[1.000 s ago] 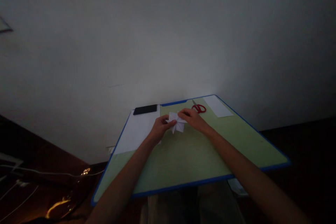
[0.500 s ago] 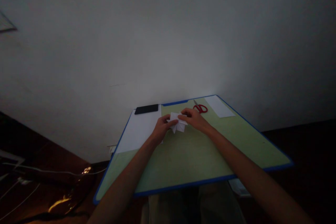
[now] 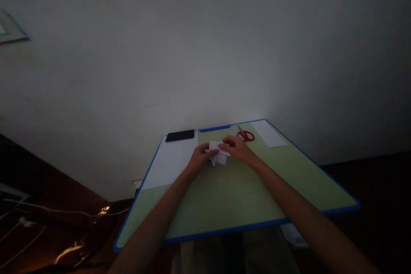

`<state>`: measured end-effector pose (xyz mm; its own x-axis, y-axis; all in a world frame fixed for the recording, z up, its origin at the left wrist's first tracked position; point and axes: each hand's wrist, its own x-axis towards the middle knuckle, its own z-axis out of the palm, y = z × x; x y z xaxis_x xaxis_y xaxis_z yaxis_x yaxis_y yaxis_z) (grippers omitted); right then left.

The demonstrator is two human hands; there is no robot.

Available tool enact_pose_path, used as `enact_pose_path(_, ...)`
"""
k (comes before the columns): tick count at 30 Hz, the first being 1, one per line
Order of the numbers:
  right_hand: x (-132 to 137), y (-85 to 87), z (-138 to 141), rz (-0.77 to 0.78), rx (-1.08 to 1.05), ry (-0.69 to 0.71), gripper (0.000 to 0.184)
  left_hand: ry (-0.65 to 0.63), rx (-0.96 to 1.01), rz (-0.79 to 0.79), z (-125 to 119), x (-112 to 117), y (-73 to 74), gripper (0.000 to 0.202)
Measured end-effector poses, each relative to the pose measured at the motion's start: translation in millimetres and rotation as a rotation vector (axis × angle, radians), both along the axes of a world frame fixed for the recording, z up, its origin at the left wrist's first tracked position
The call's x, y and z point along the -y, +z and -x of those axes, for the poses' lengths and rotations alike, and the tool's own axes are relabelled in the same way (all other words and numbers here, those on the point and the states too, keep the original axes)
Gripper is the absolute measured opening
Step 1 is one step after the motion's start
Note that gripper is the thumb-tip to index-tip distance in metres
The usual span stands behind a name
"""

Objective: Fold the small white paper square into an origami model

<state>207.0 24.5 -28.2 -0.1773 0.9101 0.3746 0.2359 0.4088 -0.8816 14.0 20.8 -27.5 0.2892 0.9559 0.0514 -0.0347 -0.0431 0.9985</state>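
Observation:
A small folded white paper piece [image 3: 218,154] with pointed flaps lies near the far middle of a green board [image 3: 237,192] edged in blue. My left hand [image 3: 199,159] pinches its left side with thumb and fingers closed on it. My right hand [image 3: 236,147] presses and grips its right upper edge, fingers curled over the paper. Both forearms reach in from the bottom of the view.
A white sheet [image 3: 168,160] covers the board's far left, with a black phone [image 3: 180,135] at its top. Red-handled scissors [image 3: 245,135] and a white paper strip [image 3: 269,133] lie at the far right. Cables [image 3: 64,212] trail over the dark floor on the left. A pale wall stands behind.
The hands and the folded paper have hardly moved; my fingers shifted slightly on the paper. The view tilted a little, so the board sits slightly lower in the picture.

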Motion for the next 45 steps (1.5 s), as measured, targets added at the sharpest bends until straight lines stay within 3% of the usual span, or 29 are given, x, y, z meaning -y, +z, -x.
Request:
enact_pose_path(22, -4.0, -7.5, -0.3, 0.012, 0.028, -0.006, 0.028, -0.012, -0.031, -0.049, -1.1, 3.0, 1.7, 0.037)
enact_pose_path(45, 1.2, -2.0, 3.4, -0.03, 0.051, -0.004, 0.021, 0.077, -0.035, -0.073, -4.2, 6.1, 4.8, 0.031)
